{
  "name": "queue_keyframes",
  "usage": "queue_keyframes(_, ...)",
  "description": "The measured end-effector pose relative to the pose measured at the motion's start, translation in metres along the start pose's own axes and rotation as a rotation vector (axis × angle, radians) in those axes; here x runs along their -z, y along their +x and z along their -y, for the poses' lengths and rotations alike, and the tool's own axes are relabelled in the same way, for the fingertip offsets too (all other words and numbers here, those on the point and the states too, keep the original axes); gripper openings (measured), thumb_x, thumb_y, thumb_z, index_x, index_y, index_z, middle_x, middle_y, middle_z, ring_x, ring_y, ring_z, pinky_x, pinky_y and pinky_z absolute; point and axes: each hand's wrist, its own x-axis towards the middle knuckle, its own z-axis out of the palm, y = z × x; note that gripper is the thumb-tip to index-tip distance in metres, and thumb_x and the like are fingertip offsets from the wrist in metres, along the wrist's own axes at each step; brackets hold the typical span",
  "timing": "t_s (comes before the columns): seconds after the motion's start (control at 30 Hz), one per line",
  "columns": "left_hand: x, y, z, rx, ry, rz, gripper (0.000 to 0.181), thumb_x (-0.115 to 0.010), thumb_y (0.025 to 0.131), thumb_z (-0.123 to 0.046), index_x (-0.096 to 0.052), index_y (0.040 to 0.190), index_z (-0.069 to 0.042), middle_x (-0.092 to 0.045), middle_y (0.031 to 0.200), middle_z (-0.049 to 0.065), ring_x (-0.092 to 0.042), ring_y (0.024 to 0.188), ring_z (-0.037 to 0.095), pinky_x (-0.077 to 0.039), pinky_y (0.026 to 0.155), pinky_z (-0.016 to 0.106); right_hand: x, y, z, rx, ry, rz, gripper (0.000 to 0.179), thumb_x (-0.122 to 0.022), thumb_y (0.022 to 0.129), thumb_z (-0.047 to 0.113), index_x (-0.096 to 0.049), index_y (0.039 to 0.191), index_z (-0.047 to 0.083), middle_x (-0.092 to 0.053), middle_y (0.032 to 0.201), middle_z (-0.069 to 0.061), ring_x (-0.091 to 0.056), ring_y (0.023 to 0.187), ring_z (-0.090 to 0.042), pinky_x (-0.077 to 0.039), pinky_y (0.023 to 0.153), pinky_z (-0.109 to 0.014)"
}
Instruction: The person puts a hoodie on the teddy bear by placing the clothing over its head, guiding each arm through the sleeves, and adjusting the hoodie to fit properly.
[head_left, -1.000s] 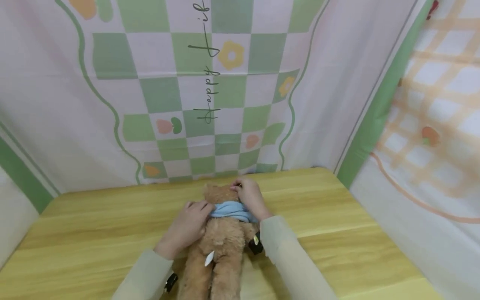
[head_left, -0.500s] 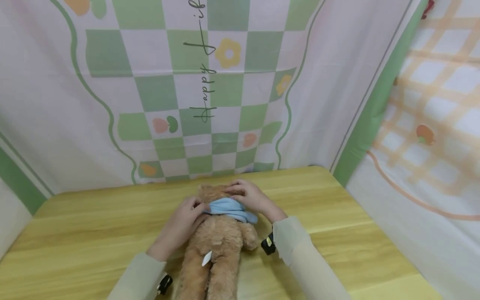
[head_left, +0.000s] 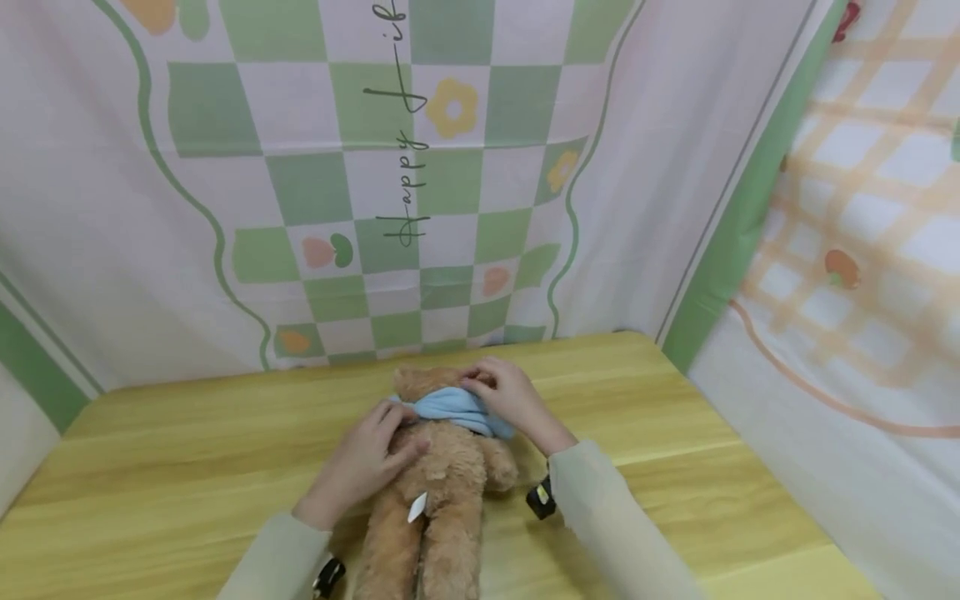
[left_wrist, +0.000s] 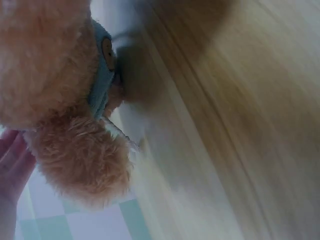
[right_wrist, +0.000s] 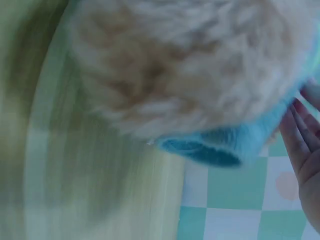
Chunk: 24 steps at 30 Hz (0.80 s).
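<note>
A brown plush bear (head_left: 442, 467) lies on the table, its legs towards me and a white tag (head_left: 417, 507) at its lower back. A light blue toy shirt (head_left: 453, 406) is bunched across its shoulders. My left hand (head_left: 363, 458) lies at the shirt's left end, fingers on the cloth and thumb stretched out over the fur. Up by the head, my right hand (head_left: 513, 396) pinches the shirt's upper right edge between thumb and fingertips. A brown button (left_wrist: 107, 54) shows on the shirt in the left wrist view. The right wrist view shows a loose cloth opening (right_wrist: 210, 150) below the fur.
The wood-grain table (head_left: 660, 467) reaches back to a curtain (head_left: 450, 208) with green checks. Another curtain with orange checks (head_left: 847, 208) hangs at the right. Black wrist devices (head_left: 542, 497) sit under the sleeves.
My right hand went from the bear's head to the shirt's upper edge. The shirt has shifted slightly towards the head, and my left thumb has spread out onto the bear's back.
</note>
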Motion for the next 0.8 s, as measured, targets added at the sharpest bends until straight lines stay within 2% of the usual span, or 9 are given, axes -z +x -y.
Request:
queue_keyframes(0.07, -0.001, -0.002, 0.0, 0.04, -0.016, 0.026, 0.04, -0.064, 0.088, -0.046, -0.062, 0.112, -0.014, -0.057, 0.11, 0.0, -0.058, 0.095, 0.013, -0.052, 0.081, 0.034, 0.005, -0.01, 0.0, 0.039, 0.061, 0.013, 0.008, -0.067, 0.088, 0.015, -0.072, 0.092, 0.009, -0.067, 0.088, -0.005, -0.06, 0.075, -0.012, -0.052, 0.067, -0.025)
queue_keyframes(0.13, -0.001, -0.003, -0.001, 0.048, -0.01, 0.035, 0.044, -0.065, 0.087, -0.048, -0.062, 0.113, -0.014, -0.056, 0.112, 0.001, -0.058, 0.097, 0.014, -0.052, 0.081, 0.034, 0.009, -0.02, 0.002, 0.081, 0.079, 0.063, 0.007, -0.068, 0.087, 0.014, -0.071, 0.089, 0.009, -0.066, 0.083, -0.005, -0.057, 0.071, -0.008, -0.05, 0.063, -0.021)
queue_keyframes(0.27, -0.003, -0.002, -0.002, 0.054, 0.01, 0.04, 0.051, -0.066, 0.086, -0.048, -0.062, 0.119, -0.009, -0.058, 0.116, 0.004, -0.059, 0.103, 0.019, -0.052, 0.084, 0.037, 0.01, -0.037, 0.005, 0.154, -0.013, 0.147, 0.007, -0.068, 0.088, 0.015, -0.072, 0.093, 0.012, -0.068, 0.086, -0.002, -0.059, 0.071, -0.005, -0.05, 0.063, -0.017)
queue_keyframes(0.33, -0.003, -0.001, -0.003, 0.074, 0.018, 0.064, 0.058, -0.062, 0.088, -0.051, -0.059, 0.125, -0.008, -0.057, 0.122, 0.006, -0.058, 0.11, 0.022, -0.051, 0.089, 0.04, 0.007, -0.041, 0.004, 0.189, -0.099, 0.119, 0.01, -0.069, 0.087, 0.011, -0.071, 0.097, 0.013, -0.067, 0.091, -0.002, -0.062, 0.077, -0.009, -0.052, 0.067, -0.02)
queue_keyframes(0.47, -0.002, 0.002, -0.004, 0.12, 0.022, 0.112, 0.071, -0.055, 0.089, -0.059, -0.052, 0.136, -0.005, -0.051, 0.133, 0.009, -0.053, 0.122, 0.028, -0.049, 0.097, 0.045, -0.005, -0.04, 0.001, 0.234, -0.228, 0.009, 0.02, -0.071, 0.083, 0.003, -0.067, 0.101, 0.01, -0.063, 0.097, -0.006, -0.065, 0.087, -0.019, -0.056, 0.075, -0.029)
queue_keyframes(0.57, -0.001, 0.003, -0.003, 0.115, 0.032, 0.133, 0.08, -0.057, 0.085, -0.062, -0.047, 0.14, -0.004, -0.048, 0.139, 0.011, -0.05, 0.127, 0.03, -0.048, 0.099, 0.046, -0.013, -0.035, 0.0, 0.206, -0.267, -0.026, 0.018, -0.068, 0.085, 0.002, -0.064, 0.101, 0.008, -0.065, 0.098, -0.007, -0.066, 0.091, -0.022, -0.056, 0.079, -0.033)
queue_keyframes(0.63, -0.001, 0.003, -0.002, 0.101, 0.041, 0.139, 0.084, -0.06, 0.082, -0.062, -0.046, 0.14, -0.003, -0.046, 0.14, 0.011, -0.05, 0.127, 0.031, -0.048, 0.099, 0.046, -0.016, -0.032, 0.001, 0.134, -0.227, -0.015, 0.013, -0.064, 0.088, 0.002, -0.063, 0.1, 0.006, -0.065, 0.098, -0.008, -0.065, 0.091, -0.022, -0.055, 0.078, -0.034)
queue_keyframes(0.73, 0.0, 0.003, -0.002, 0.111, 0.03, 0.15, 0.091, -0.064, 0.077, -0.064, -0.045, 0.141, -0.003, -0.044, 0.142, 0.011, -0.051, 0.127, 0.031, -0.049, 0.097, 0.046, -0.018, -0.029, 0.002, -0.003, -0.043, 0.031, 0.01, -0.058, 0.09, 0.0, -0.062, 0.098, 0.004, -0.064, 0.099, -0.011, -0.063, 0.091, -0.022, -0.054, 0.077, -0.033)
queue_keyframes(0.8, 0.0, 0.003, -0.002, 0.141, -0.001, 0.159, 0.094, -0.066, 0.074, -0.065, -0.044, 0.142, -0.004, -0.044, 0.142, 0.011, -0.051, 0.126, 0.032, -0.049, 0.097, 0.046, -0.016, -0.028, 0.003, -0.06, 0.119, 0.082, 0.01, -0.054, 0.091, 0.001, -0.061, 0.098, 0.001, -0.063, 0.102, -0.014, -0.061, 0.092, -0.022, -0.052, 0.077, -0.031)
